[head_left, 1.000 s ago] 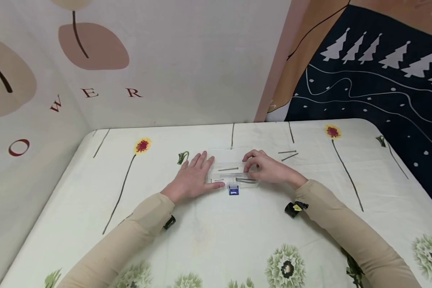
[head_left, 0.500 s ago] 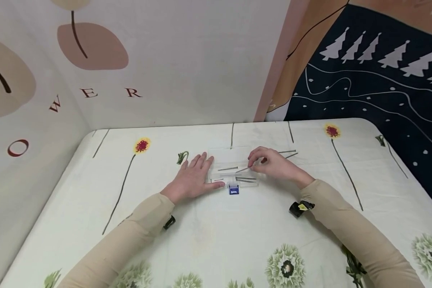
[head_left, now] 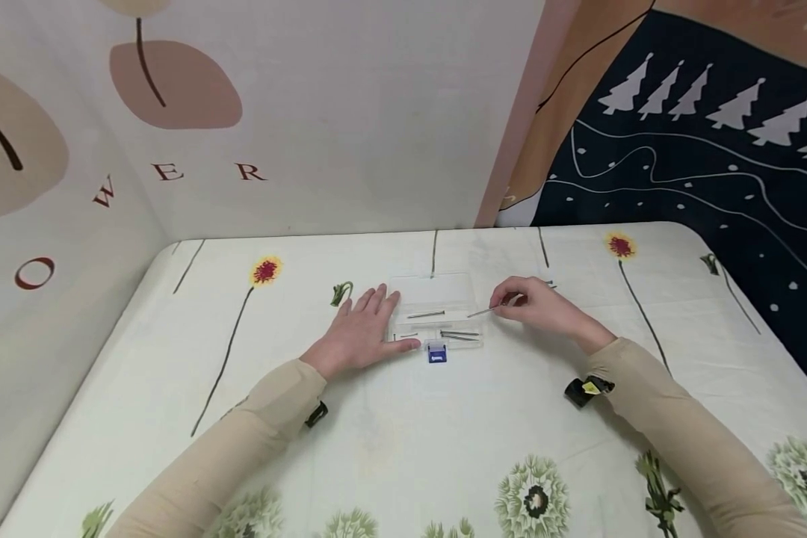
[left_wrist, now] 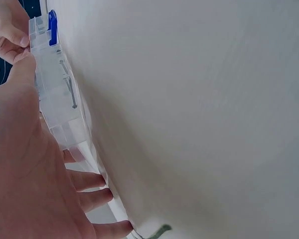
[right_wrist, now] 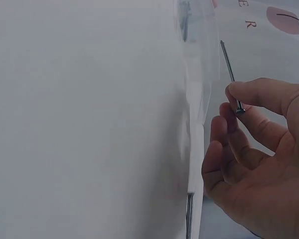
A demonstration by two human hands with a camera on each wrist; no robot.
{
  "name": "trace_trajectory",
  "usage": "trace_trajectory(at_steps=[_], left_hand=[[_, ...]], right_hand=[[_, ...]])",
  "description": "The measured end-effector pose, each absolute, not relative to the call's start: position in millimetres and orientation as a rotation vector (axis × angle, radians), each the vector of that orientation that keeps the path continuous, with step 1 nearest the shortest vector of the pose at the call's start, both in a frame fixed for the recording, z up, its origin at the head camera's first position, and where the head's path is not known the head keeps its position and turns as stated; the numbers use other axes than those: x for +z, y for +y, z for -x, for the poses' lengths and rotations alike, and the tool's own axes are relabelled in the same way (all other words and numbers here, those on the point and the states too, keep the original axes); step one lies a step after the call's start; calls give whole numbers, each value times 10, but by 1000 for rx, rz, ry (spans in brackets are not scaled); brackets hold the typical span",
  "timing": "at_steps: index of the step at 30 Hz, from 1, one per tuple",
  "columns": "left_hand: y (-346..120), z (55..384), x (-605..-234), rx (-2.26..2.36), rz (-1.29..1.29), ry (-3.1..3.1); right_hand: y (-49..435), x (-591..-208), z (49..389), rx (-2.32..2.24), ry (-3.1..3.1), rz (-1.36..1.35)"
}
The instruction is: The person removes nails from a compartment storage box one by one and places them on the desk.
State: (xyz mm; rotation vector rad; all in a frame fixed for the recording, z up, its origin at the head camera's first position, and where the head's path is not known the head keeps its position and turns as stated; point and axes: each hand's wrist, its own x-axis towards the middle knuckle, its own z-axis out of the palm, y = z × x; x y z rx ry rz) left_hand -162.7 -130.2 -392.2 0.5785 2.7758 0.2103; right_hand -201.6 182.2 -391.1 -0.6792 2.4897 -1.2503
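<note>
Flowered cloth (head_left: 376, 418), left hand (head_left: 359, 335) spread against clear box (left_wrist: 54, 94); right hand (head_left: 538, 302) pinching nail (right_wrist: 228, 62), nailhead (right_wrist: 240, 111) visible only in right-wrist view

My feed shows a thin grey metal nail (right_wrist: 228, 61) pinched in the person's right grip (head_left: 545, 305), slanted, its flat head by the fingertips and its point towards a clear plastic box (left_wrist: 52, 102). The box stands open on the desk (head_left: 403, 441), a blue latch (head_left: 437, 353) on its near side. I see long nails (head_left: 460, 335) lying nearly parallel at its near right, shorter nails (head_left: 409, 335) near left, and one long nail (head_left: 427, 315) farther back.
</note>
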Motion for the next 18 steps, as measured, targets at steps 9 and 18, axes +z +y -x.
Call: trace_trajectory(at_steps=[9, 18], left_hand=[[-1309, 1628, -3917, 201, -584, 2781], [-1309, 1630, -3925, 211, -592, 2780]], right_hand=[[1989, -3889, 1996, -1197, 2505, 620], [2155, -3892, 2007, -1174, 2531, 539]])
